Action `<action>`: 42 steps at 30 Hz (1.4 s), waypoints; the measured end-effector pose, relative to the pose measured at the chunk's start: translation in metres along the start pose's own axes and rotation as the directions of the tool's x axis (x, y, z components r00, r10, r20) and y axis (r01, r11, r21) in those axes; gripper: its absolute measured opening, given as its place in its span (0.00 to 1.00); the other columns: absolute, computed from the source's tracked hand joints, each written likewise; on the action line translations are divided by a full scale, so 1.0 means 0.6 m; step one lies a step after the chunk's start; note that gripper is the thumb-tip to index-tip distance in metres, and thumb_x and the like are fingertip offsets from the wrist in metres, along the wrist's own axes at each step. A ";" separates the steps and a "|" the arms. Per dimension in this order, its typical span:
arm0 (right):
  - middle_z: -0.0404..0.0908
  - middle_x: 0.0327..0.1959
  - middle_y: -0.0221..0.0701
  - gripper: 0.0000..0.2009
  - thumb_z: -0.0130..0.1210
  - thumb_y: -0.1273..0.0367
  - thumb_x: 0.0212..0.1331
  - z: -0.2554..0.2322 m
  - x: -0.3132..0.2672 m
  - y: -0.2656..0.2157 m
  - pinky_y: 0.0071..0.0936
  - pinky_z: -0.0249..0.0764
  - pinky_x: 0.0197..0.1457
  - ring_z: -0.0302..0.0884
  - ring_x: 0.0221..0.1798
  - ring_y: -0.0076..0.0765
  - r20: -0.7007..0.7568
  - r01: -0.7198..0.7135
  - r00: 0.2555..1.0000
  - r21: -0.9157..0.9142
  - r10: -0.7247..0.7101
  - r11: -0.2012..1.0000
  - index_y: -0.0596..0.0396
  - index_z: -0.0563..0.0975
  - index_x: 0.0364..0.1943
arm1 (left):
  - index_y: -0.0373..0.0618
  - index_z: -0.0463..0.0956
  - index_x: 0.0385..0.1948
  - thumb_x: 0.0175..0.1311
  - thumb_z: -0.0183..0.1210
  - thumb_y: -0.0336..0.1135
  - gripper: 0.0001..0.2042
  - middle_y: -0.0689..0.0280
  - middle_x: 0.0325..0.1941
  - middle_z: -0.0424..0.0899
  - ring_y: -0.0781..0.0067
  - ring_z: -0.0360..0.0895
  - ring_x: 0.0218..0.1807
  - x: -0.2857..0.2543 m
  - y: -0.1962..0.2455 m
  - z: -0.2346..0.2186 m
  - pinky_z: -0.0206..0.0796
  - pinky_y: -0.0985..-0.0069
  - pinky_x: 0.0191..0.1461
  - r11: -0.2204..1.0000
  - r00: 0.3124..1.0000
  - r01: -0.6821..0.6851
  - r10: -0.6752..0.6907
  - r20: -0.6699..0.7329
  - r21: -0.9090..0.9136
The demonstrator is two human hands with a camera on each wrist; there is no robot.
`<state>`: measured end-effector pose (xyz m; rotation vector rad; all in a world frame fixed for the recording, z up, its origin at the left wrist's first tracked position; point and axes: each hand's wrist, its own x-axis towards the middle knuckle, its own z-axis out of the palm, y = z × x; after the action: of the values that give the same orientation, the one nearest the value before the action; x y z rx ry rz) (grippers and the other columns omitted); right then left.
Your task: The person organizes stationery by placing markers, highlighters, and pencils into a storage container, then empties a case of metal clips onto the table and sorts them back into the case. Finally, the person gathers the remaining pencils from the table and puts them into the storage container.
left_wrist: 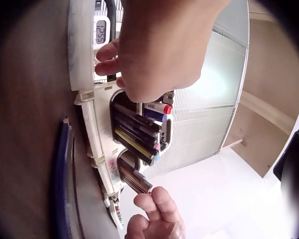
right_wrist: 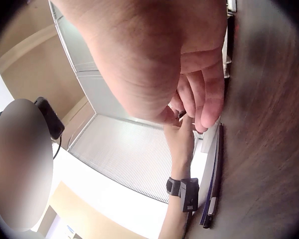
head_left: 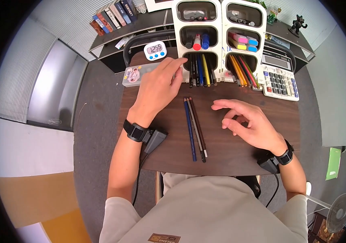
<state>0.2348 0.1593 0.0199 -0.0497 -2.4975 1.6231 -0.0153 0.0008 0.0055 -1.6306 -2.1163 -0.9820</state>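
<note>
My left hand (head_left: 176,67) reaches forward to the white desk organizer (head_left: 221,44), its fairly straight fingers touching the left edge of the lower-left compartment full of pencils (head_left: 199,72). The left wrist view shows that hand (left_wrist: 159,50) at the organizer's wall (left_wrist: 89,119), above the stored pencils (left_wrist: 137,134). Three pencils (head_left: 195,129) lie side by side on the dark desk between my hands. My right hand (head_left: 237,117) hovers just right of them with loosely curled fingers, holding nothing. In the right wrist view the hand (right_wrist: 159,64) hangs above the lying pencils (right_wrist: 214,174).
A white timer (head_left: 155,50) and a pencil case (head_left: 134,76) sit at the back left, a calculator (head_left: 280,79) at the back right. Upper organizer compartments hold markers and highlighters. Books (head_left: 112,18) stand on a shelf behind. A fan (head_left: 338,212) stands on the floor to the right.
</note>
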 end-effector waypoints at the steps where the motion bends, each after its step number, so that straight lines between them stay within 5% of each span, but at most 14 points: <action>1: 0.85 0.63 0.33 0.25 0.61 0.73 0.72 0.000 0.000 0.000 0.22 0.80 0.37 0.86 0.44 0.23 -0.014 -0.013 1.000 -0.002 0.013 1.000 0.51 0.74 0.72 | 0.46 0.83 0.57 0.72 0.63 0.29 0.14 0.66 0.36 0.85 0.67 0.81 0.28 0.000 -0.002 -0.002 0.73 0.70 0.34 1.000 1.000 -0.017 0.017 -0.025 -0.001; 6: 0.83 0.65 0.34 0.31 0.60 0.73 0.72 0.000 0.003 0.006 0.23 0.81 0.39 0.86 0.45 0.24 -0.046 -0.056 0.997 -0.004 0.056 0.998 0.49 0.65 0.78 | 0.48 0.84 0.55 0.67 0.71 0.40 0.17 0.66 0.32 0.83 0.69 0.79 0.28 0.007 0.016 -0.045 0.71 0.72 0.32 0.989 0.990 -0.111 0.118 0.078 -0.094; 9: 0.81 0.66 0.34 0.36 0.60 0.74 0.72 0.003 0.005 0.006 0.23 0.81 0.40 0.86 0.46 0.25 -0.036 -0.076 0.996 0.042 0.077 0.996 0.49 0.58 0.82 | 0.48 0.84 0.52 0.55 0.76 0.58 0.28 0.66 0.35 0.86 0.62 0.85 0.30 0.004 0.023 -0.044 0.75 0.69 0.32 0.961 0.956 -0.278 0.275 0.106 0.015; 13: 0.80 0.67 0.35 0.41 0.60 0.77 0.71 0.010 0.009 0.002 0.24 0.82 0.42 0.87 0.46 0.27 -0.033 -0.097 0.994 0.098 0.101 0.990 0.48 0.52 0.84 | 0.49 0.84 0.51 0.57 0.76 0.55 0.25 0.67 0.34 0.86 0.63 0.85 0.29 -0.001 0.009 -0.025 0.75 0.70 0.31 0.953 0.954 -0.298 0.295 0.056 0.052; 15: 0.79 0.67 0.35 0.41 0.60 0.77 0.70 0.012 0.010 0.001 0.24 0.82 0.42 0.87 0.46 0.27 -0.028 -0.106 0.994 0.104 0.109 0.989 0.47 0.51 0.84 | 0.49 0.86 0.50 0.56 0.78 0.48 0.23 0.70 0.31 0.83 0.73 0.81 0.29 -0.002 0.004 -0.019 0.73 0.74 0.30 0.940 0.943 -0.332 0.332 0.007 0.085; 42: 0.81 0.65 0.34 0.43 0.58 0.78 0.71 0.022 0.017 0.007 0.21 0.82 0.40 0.87 0.44 0.26 0.018 -0.148 0.989 0.106 0.147 0.983 0.47 0.47 0.85 | 0.50 0.85 0.50 0.60 0.75 0.45 0.19 0.68 0.34 0.84 0.67 0.83 0.29 -0.002 0.005 -0.017 0.71 0.70 0.30 0.914 0.920 -0.390 0.393 0.001 0.109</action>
<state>0.2223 0.1502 0.0120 -0.2187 -2.4616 1.8161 -0.0139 -0.0065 0.0133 -1.8785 -1.6955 -0.7376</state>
